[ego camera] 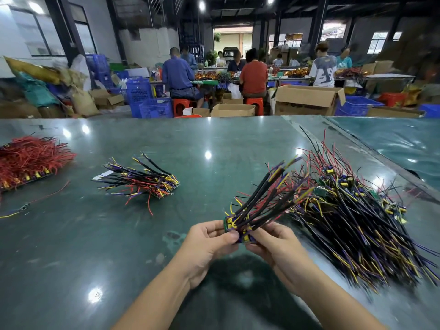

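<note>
I am holding the wired bundle [260, 203] up off the desk [142, 234], just in front of me, with both hands on its board end. My left hand [209, 241] is pinching the small stacked boards from the left, thumb on the near face, and my right hand [273, 244] is curling its fingers round the same stack from the right, so neither hand is free.

What matters is the way the bundle is lying: its long axis is running from the boards at my fingers up and away to the right, with the loose wire ends fanning out toward the big pile [357, 210] beside my right hand, and some are overlapping it in this view.

The smaller bundle [142, 184] is lying well apart on the desk to the left and further out, so it is nearer my left hand. Its boards are sitting at its right end and its wires are pointing left, the opposite way to mine.

If I am laying this one with it, I am judging that the left hand should carry it and that the wires need swinging across first. The red wire heap [31, 158] is further left again.
</note>
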Demonstrator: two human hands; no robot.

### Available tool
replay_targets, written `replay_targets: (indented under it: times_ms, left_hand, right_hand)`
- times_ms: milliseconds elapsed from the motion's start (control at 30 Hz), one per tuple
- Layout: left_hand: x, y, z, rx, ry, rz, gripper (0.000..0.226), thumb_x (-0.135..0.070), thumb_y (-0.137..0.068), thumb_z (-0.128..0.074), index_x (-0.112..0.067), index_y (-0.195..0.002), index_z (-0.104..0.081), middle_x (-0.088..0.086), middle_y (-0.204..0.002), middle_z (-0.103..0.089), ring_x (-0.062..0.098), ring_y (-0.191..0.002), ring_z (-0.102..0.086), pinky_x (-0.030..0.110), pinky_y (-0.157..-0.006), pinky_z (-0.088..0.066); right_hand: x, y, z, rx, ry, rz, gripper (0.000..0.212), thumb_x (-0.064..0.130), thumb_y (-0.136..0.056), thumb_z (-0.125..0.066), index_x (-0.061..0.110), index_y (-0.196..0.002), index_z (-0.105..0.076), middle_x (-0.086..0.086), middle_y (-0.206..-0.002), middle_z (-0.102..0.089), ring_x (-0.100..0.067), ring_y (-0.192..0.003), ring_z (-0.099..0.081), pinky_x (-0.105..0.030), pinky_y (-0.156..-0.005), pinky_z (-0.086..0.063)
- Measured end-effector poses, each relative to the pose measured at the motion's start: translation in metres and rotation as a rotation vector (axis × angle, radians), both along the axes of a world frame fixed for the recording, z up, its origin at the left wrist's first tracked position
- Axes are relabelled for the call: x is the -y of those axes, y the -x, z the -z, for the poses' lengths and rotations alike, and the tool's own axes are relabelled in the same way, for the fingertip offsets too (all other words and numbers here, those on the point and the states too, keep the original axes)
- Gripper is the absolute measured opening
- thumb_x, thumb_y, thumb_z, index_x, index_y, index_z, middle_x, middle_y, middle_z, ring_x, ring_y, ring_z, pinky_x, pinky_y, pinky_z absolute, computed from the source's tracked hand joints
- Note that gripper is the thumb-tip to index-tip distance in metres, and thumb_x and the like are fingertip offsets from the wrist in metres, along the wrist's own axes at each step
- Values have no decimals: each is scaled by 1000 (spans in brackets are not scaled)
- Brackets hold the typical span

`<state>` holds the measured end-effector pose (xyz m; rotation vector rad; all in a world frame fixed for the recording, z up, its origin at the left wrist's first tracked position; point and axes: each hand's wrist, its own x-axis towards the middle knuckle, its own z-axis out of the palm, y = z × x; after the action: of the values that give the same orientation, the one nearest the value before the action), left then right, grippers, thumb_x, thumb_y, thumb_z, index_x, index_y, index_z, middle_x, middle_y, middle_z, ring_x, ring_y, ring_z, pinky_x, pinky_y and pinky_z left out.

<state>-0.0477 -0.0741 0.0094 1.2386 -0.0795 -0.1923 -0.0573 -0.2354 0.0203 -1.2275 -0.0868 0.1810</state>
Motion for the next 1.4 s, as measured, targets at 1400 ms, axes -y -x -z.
replay_targets:
  times_ms: [1400]
  left_hand:
    - [-15,-11,5,93,61,190,38,-20,-65,-85,-7,-99,-74,7,-95,-73,13,-85,-68,24,-75,-56]
  right_hand:
    - [8,-12,9,175,-4,-151,28,0,-68,-68,6,-94,-75,-15,-101,-72,-22,-93,-68,-29,-79,-56]
